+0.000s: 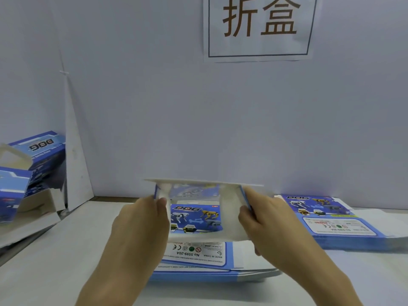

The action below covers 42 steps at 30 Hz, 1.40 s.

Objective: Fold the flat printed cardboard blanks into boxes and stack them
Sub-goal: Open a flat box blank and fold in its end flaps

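Left grip (pixel 143 219), right grip (pixel 265 217) pinch opposite side walls of opened box sleeve (pixel 230 202), held over flat blank stack (pixel 198 257) on bench. Step: erecting. Next probably needs end flaps tucked, then stacking by finished boxes (pixel 33 164).

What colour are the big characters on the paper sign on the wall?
Brown characters on a white paper sign, framed by a dark line; head view.
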Tool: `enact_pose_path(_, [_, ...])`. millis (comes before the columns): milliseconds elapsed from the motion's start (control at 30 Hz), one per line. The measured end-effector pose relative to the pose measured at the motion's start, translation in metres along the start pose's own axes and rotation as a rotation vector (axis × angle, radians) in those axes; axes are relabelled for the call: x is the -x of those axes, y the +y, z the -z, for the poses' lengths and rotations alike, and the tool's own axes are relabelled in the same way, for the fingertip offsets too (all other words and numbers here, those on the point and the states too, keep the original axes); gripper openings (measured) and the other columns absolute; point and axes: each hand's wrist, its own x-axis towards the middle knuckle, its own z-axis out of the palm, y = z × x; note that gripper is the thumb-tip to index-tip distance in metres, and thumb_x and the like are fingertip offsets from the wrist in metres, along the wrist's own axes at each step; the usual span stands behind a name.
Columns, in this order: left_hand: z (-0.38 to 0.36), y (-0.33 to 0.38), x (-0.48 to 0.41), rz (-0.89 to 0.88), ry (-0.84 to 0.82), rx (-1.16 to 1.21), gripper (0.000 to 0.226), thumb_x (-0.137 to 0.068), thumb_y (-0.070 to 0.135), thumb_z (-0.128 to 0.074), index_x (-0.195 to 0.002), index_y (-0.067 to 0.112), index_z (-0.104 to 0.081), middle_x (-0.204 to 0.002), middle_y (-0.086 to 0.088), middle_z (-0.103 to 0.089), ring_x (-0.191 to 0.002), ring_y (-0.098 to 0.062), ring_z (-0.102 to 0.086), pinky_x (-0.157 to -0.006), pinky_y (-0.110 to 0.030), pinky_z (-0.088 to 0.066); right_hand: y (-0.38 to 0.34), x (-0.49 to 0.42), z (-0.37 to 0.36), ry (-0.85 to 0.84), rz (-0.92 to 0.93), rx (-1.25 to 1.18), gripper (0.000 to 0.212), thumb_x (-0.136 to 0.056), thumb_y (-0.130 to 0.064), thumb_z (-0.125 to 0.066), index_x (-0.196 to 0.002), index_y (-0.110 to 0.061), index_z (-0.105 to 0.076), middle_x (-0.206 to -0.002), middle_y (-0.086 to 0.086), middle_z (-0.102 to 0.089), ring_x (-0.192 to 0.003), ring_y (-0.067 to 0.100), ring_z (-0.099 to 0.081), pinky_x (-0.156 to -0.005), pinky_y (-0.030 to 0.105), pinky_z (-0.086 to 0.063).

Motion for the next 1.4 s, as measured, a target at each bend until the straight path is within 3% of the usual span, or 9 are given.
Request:
enact_pose_path(267, [0.000, -0.006, -0.001, -0.063, -0.177, 0.017, 0.027, -0.097, 0.031, -0.046, -0.075, 0.017, -0.055, -0.063, 0.000, -0.058, -0.060, -0.012, -0.054, -0.063, -0.028, -0.046, 0.002, -0.002, 0.002, 0.076, -0.028, -0.056, 0.014, -0.095, -0.020, -0.043, -0.082, -0.022, -0.040, -0.056, 0.003, -0.056, -0.056, 0.025, -0.059, -0.063, 0.040, -0.048])
enact_pose_path(367, [0.000, 0.005, 0.004, -0.020, -0.135, -0.081, 0.018, -0.103, 0.026, -0.037, -0.114, 0.017, -0.049, -0.111, 0.005, -0.057, -0.088, -0.007, -0.053, -0.071, -0.017, -0.037, 0.000, -0.001, 0.002, 0.052, 0.004, 0.027, 0.022, -0.094, -0.015, -0.039, -0.084, -0.031, -0.029, -0.053, -0.001, -0.047, -0.056, 0.023, -0.059, -0.062, 0.038, -0.046])
enact_pose_path(500, [0.000, -0.004, 0.001, -0.059, -0.094, -0.044, 0.034, -0.096, 0.032, -0.046, -0.067, 0.014, -0.052, -0.052, 0.011, -0.058, -0.054, -0.004, -0.056, -0.049, -0.014, -0.040, -0.001, 0.000, 0.003, 0.077, -0.022, -0.095, 0.008, -0.092, -0.021, -0.043, -0.089, -0.028, -0.043, -0.062, 0.008, -0.058, -0.052, 0.025, -0.058, -0.058, 0.040, -0.048])
enact_pose_path(700, [-0.006, -0.009, -0.002, -0.111, -0.074, -0.158, 0.036, -0.100, 0.024, -0.039, -0.064, 0.018, -0.038, -0.065, 0.007, -0.046, -0.061, -0.010, -0.048, -0.058, -0.025, -0.038, 0.002, -0.001, -0.001, 0.041, -0.032, -0.060, 0.056, -0.090, -0.015, -0.038, -0.140, -0.038, -0.027, -0.065, 0.003, -0.057, -0.061, 0.026, -0.061, -0.068, 0.040, -0.051])
enact_pose_path(867, [-0.007, -0.005, -0.002, -0.243, -0.024, 0.172, 0.018, -0.094, 0.038, -0.051, -0.081, 0.027, -0.058, -0.056, 0.014, -0.057, -0.060, -0.001, -0.057, -0.051, -0.013, -0.038, 0.000, -0.001, 0.001, 0.163, -0.131, -0.351, 0.024, -0.089, -0.012, -0.045, -0.104, -0.031, -0.041, -0.063, 0.002, -0.064, -0.042, 0.021, -0.059, -0.039, 0.033, -0.046])
enact_pose_path(1000, [-0.007, -0.005, -0.005, -0.236, -0.199, 0.679, 0.098, -0.062, 0.075, -0.064, -0.144, 0.053, -0.016, -0.126, 0.036, -0.051, -0.112, 0.018, -0.050, -0.076, 0.005, -0.037, -0.001, -0.003, 0.012, 0.183, -0.391, -0.857, 0.017, -0.089, -0.002, -0.049, -0.098, -0.014, -0.041, -0.046, 0.009, -0.060, -0.036, 0.029, -0.057, -0.033, 0.026, -0.042])
enact_pose_path(1100, [-0.014, -0.002, 0.001, -0.469, -0.212, 0.558, 0.118, -0.054, 0.073, -0.070, -0.141, 0.059, 0.009, -0.136, 0.049, -0.025, -0.126, 0.023, -0.030, -0.090, 0.005, -0.030, -0.005, -0.002, 0.019, 0.072, -0.446, -1.062, 0.011, -0.091, -0.005, -0.054, -0.099, -0.003, -0.046, -0.051, 0.018, -0.062, -0.039, 0.029, -0.060, -0.036, 0.026, -0.046])
enact_pose_path(1267, [-0.029, -0.003, 0.000, -0.607, 0.023, 0.191, 0.127, -0.049, 0.078, -0.061, -0.141, 0.046, 0.020, -0.158, -0.002, 0.002, -0.147, -0.024, -0.013, -0.109, -0.058, -0.031, -0.016, 0.005, 0.023, -0.146, -0.372, -1.003, 0.014, -0.089, -0.017, -0.060, -0.094, -0.007, -0.052, -0.056, 0.019, -0.064, -0.039, 0.026, -0.057, -0.038, 0.025, -0.045])
enact_pose_path(1400, [-0.026, -0.019, -0.013, -0.689, 0.036, 0.181, 0.128, -0.054, 0.062, -0.067, -0.148, 0.035, 0.017, -0.149, -0.001, -0.016, -0.132, -0.023, -0.035, -0.105, -0.031, -0.040, -0.003, 0.004, 0.031, 0.096, -0.249, -0.663, 0.041, -0.073, -0.061, -0.070, -0.073, -0.020, -0.071, -0.055, 0.000, -0.065, -0.047, 0.014, -0.058, -0.050, 0.028, -0.049])
